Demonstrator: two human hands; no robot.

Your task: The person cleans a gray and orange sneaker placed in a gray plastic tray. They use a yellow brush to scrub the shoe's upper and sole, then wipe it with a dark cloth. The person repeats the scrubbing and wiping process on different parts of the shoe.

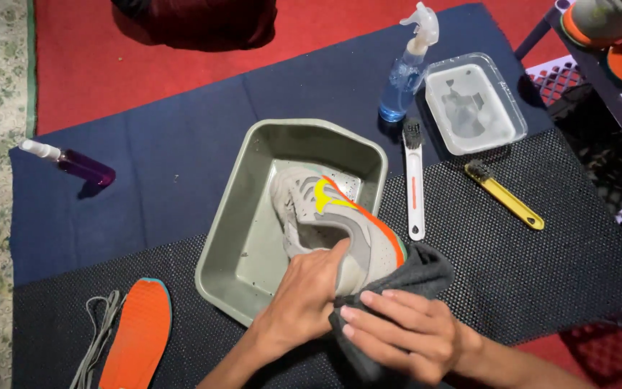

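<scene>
A grey sneaker with a yellow mark and an orange sole edge lies tilted over a grey-green plastic tub. My left hand grips the sneaker at its heel opening, thumb up against the side. My right hand presses a dark grey cloth against the sneaker's heel from the right. The cloth wraps under the shoe and hangs below my fingers.
A white-handled brush and a yellow-handled brush lie right of the tub. Behind them stand a blue spray bottle and a clear container of water. A purple bottle lies far left. An orange insole and grey laces lie bottom left.
</scene>
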